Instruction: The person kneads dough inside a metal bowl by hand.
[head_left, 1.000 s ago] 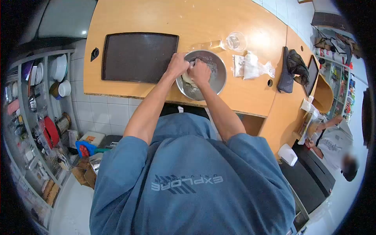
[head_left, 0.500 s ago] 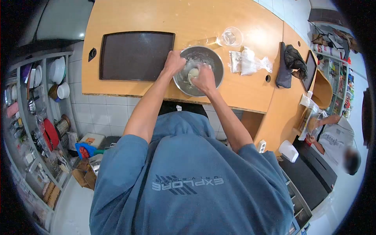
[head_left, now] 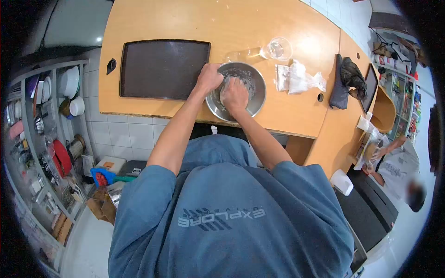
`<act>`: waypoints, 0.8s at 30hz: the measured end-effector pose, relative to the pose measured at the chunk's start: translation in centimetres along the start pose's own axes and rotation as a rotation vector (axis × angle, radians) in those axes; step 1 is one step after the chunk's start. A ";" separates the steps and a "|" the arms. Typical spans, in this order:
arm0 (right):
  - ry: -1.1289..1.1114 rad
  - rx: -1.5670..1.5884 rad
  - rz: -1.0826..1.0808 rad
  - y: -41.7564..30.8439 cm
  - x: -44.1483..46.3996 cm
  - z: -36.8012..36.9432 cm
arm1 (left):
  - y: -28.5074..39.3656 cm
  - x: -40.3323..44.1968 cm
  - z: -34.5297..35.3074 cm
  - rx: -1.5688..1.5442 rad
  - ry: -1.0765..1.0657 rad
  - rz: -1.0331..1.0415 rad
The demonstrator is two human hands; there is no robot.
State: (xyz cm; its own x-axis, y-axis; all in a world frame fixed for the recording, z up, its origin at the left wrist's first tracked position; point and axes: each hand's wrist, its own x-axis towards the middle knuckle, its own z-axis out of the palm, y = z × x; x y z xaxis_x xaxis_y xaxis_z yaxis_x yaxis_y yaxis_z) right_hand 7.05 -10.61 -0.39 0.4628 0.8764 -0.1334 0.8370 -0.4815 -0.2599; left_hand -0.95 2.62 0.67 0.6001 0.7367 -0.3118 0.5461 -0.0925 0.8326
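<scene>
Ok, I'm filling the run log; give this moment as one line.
left hand: at rim of metal bowl | right hand: inside bowl | dark tray: left of bowl

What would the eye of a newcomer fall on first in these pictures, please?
Probably the large blue shirt with the word EXPLORE, filling the lower middle of the view. Above it, the left hand is at the left rim of a metal bowl on the wooden table, and the right hand is inside. A broad dark tray lies just left of the bowl.
</scene>
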 end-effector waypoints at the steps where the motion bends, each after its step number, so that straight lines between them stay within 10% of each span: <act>1: -0.014 -0.003 -0.024 0.3 0.8 0.4 | -0.4 0.1 0.0 -0.010 0.010 0.032; 24: -0.122 0.048 0.066 -0.7 -0.9 -2.2 | -0.3 -0.3 -0.2 0.018 0.011 -0.052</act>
State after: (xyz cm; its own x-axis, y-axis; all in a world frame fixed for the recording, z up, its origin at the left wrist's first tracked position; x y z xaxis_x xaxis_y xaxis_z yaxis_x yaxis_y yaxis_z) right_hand 6.69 -11.09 2.02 0.4751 0.8387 -0.2660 0.7897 -0.5398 -0.2916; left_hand -1.39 2.55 0.59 0.5644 0.7481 -0.3489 0.5865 -0.0660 0.8073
